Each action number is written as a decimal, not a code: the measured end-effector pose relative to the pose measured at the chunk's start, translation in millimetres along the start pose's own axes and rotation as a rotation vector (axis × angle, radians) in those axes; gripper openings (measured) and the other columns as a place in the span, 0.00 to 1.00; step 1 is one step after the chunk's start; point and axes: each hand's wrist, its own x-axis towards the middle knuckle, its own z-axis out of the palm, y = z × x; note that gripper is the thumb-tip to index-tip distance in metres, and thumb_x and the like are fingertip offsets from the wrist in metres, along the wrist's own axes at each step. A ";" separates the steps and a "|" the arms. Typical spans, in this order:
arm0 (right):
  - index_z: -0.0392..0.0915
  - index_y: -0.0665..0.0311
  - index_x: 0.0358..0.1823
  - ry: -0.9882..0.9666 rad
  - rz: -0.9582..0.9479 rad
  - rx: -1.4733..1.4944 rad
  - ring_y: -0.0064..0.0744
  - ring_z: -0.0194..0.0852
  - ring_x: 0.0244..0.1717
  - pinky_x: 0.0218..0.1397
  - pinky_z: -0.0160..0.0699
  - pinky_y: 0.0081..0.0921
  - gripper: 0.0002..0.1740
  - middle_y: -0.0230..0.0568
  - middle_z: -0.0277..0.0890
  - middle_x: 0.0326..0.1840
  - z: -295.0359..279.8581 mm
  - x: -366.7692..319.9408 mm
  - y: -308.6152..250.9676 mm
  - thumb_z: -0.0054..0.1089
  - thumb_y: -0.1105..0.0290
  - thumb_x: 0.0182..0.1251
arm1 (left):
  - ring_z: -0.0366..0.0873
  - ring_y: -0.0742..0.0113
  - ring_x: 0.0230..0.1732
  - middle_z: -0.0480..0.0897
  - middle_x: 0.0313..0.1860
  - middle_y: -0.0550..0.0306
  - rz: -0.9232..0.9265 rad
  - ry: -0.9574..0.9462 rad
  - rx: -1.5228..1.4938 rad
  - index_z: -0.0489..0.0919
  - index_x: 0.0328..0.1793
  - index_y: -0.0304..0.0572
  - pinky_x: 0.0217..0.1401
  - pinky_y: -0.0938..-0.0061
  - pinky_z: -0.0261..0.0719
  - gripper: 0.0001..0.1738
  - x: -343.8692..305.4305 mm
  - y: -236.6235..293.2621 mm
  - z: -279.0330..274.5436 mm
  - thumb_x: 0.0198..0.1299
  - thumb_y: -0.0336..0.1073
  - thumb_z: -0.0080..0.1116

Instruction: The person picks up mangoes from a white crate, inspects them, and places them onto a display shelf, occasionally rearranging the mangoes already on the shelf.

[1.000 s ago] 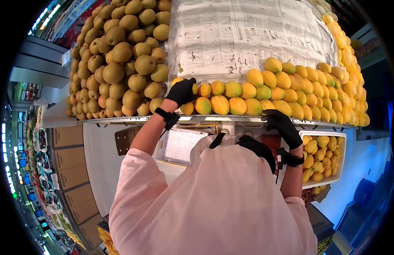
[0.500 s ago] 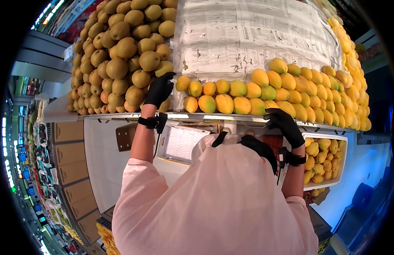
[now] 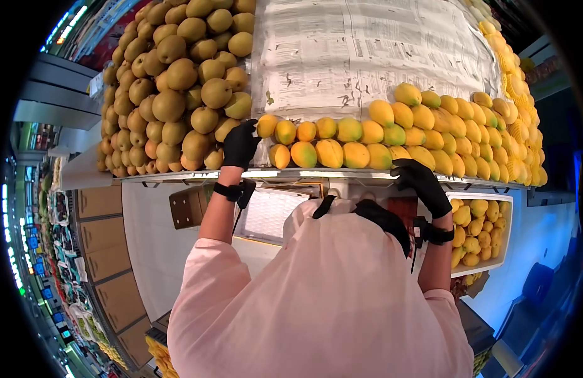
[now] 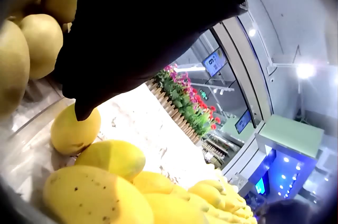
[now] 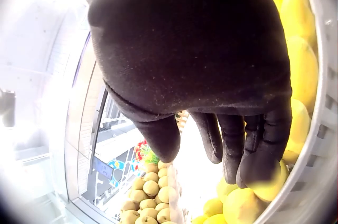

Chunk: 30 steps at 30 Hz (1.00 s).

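Note:
My black-gloved left hand (image 3: 240, 146) is at the seam between brown round pears (image 3: 197, 146) and two front rows of yellow mangoes (image 3: 330, 153). Its fingertips come right up to the end mango (image 3: 266, 125) of the second row. Seen from the left wrist, the dark fingers overlap the top of that mango (image 4: 77, 130), not wrapped round it. My right hand (image 3: 424, 186), also gloved, rests at the front edge of the stand, fingers loosely bent and fingertips against a front-row mango (image 5: 268, 183). Nothing shows in its palm.
Printed paper sheets (image 3: 367, 57) cover the sloping display behind the mangoes. Netted yellow fruit (image 3: 517, 82) borders the right side. Below the metal front edge (image 3: 304, 173) are a white-lined box (image 3: 266, 214) and, at right, a white crate (image 3: 507, 236) of yellow mangoes.
My left hand has moved from over the end mangoes leftward to the pears, then slightly back toward the end mango. The right hand stays at the front edge.

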 end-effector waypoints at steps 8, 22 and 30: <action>0.73 0.67 0.60 0.204 0.037 0.061 0.25 0.78 0.43 0.44 0.80 0.23 0.20 0.37 0.80 0.46 -37.6 -39.0 27.2 0.55 0.66 0.71 | 0.83 0.48 0.39 0.85 0.34 0.46 -0.032 0.195 -0.027 0.83 0.42 0.45 0.40 0.61 0.80 0.08 14.7 18.9 -16.5 0.57 0.36 0.62; 0.80 0.69 0.25 0.569 0.077 0.039 0.23 0.75 0.23 0.31 0.74 0.21 0.18 0.35 0.79 0.21 -85.0 -141.1 93.0 0.58 0.61 0.69 | 0.74 0.73 0.21 0.78 0.21 0.59 0.173 0.066 -0.433 0.79 0.33 0.38 0.26 0.75 0.69 0.17 42.4 138.7 79.5 0.72 0.40 0.47; 0.80 0.68 0.38 0.802 0.154 0.306 0.24 0.78 0.26 0.30 0.78 0.20 0.13 0.36 0.81 0.29 -115.4 -217.6 171.1 0.61 0.64 0.61 | 0.63 0.69 0.12 0.65 0.14 0.57 0.316 -0.386 -1.179 0.66 0.23 0.41 0.15 0.76 0.60 0.24 46.9 229.4 85.7 0.73 0.44 0.41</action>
